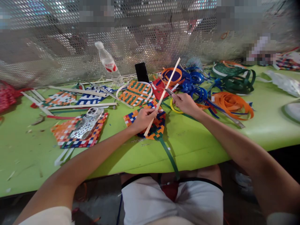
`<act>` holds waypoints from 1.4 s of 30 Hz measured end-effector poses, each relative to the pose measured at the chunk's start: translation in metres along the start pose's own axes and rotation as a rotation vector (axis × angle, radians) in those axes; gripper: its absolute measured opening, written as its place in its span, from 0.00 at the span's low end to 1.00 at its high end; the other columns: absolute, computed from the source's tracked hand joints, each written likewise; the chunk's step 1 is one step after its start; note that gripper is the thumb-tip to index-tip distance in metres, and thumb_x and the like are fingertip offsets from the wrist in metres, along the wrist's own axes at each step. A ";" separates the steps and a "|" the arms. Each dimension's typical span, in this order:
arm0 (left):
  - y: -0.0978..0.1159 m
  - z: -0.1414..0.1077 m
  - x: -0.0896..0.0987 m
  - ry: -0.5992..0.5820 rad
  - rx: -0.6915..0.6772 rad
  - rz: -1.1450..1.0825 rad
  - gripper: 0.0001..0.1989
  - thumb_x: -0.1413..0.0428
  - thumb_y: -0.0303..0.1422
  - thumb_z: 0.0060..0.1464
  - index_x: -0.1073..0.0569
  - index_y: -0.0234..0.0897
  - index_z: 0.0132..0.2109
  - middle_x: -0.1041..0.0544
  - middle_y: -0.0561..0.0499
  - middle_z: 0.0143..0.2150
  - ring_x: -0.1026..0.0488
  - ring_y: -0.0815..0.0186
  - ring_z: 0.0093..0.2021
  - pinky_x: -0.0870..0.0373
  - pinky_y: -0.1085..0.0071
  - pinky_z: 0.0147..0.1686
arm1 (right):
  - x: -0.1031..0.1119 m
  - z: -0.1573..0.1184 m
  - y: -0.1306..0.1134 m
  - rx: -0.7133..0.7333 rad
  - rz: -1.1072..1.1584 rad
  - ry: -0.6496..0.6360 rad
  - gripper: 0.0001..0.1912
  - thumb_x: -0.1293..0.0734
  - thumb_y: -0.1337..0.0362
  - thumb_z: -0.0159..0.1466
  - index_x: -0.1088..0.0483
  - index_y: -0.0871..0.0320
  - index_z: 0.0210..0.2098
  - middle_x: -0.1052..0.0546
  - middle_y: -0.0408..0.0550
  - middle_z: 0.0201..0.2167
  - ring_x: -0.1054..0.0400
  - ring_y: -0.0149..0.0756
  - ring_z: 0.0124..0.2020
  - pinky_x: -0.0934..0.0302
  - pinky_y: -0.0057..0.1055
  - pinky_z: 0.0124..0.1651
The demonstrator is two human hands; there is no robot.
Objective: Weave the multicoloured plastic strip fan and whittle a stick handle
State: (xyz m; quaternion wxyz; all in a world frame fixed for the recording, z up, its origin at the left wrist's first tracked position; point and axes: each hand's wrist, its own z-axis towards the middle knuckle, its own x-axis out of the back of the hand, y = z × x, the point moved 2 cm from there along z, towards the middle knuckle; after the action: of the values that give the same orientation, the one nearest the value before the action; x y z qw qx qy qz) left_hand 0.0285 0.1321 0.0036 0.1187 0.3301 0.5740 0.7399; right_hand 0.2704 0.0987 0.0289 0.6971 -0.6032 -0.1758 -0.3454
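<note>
My left hand (pixel 144 120) is closed around a pale, flat wooden strip (pixel 172 74), which slants up and away from me. Under that hand lies a woven piece (pixel 161 122) of orange, blue and green bands, partly covered by my fingers. A green band (pixel 170 156) trails from its near end over the table edge. In my right hand (pixel 185 103), the fingers are closed on a small knife (pixel 169 92). Its blade meets the strip above my left hand; the handle is mostly hidden in my grip.
On the green table (pixel 197 150), a patterned phone (pixel 87 123) rests on another woven piece (pixel 63 132) at left. A plastic bottle (pixel 109 64) and a black phone (pixel 142 72) stand behind. Coiled orange bands (pixel 231 104) and green bands (pixel 239 79) lie at right. A perforated metal screen (pixel 70 59) rises behind.
</note>
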 end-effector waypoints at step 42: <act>0.003 -0.002 0.001 -0.109 -0.018 0.008 0.22 0.46 0.47 0.64 0.29 0.35 0.29 0.36 0.55 0.23 0.44 0.72 0.24 0.48 0.73 0.25 | -0.006 0.002 0.005 -0.064 0.162 -0.010 0.25 0.41 0.51 0.74 0.33 0.57 0.26 0.35 0.43 0.19 0.45 0.27 0.19 0.50 0.28 0.25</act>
State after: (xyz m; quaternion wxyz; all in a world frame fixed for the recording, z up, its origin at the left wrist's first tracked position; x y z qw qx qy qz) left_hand 0.0273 0.1304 0.0063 0.1495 0.3711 0.5587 0.7265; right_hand 0.2700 0.1023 0.0222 0.7023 -0.6391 -0.1188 -0.2902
